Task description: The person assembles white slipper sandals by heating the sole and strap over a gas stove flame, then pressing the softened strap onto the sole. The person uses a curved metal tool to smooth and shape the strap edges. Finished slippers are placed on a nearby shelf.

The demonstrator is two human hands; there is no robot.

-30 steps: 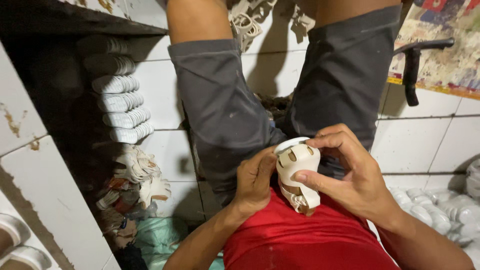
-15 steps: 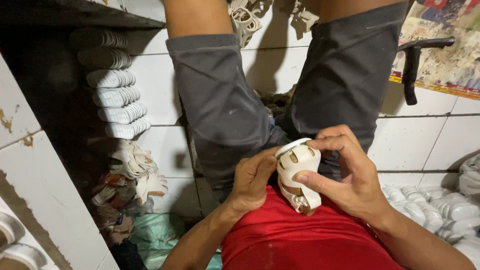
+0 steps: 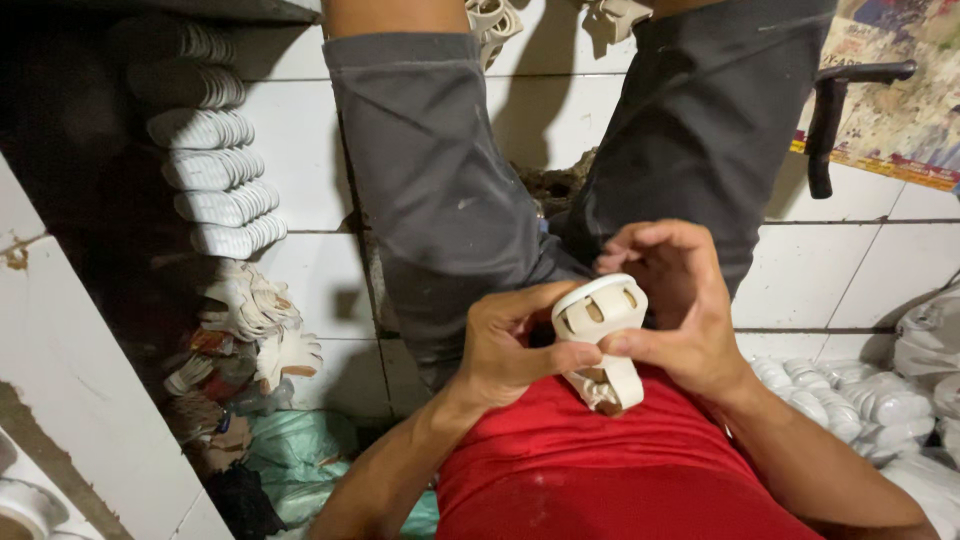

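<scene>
I sit on a white tiled floor with my legs in grey shorts stretched out ahead. Both hands hold a cream-white plastic part (image 3: pixel 603 333) with slots in its rounded top, in front of my red shirt (image 3: pixel 600 470). My left hand (image 3: pixel 505 345) grips it from the left, thumb laid across its middle. My right hand (image 3: pixel 678 305) holds it from the right, fingers curled over the slotted top.
Stacks of white ribbed parts (image 3: pixel 215 165) lean by a dark recess at left, over a heap of loose cream pieces (image 3: pixel 265 320). More white parts (image 3: pixel 850 400) lie at right. A black handle (image 3: pixel 830 110) and patterned sheet (image 3: pixel 900 90) lie far right.
My left thumb has slid across the middle of the white part. My right fingers have curled higher over its top. The part stays in the same place.
</scene>
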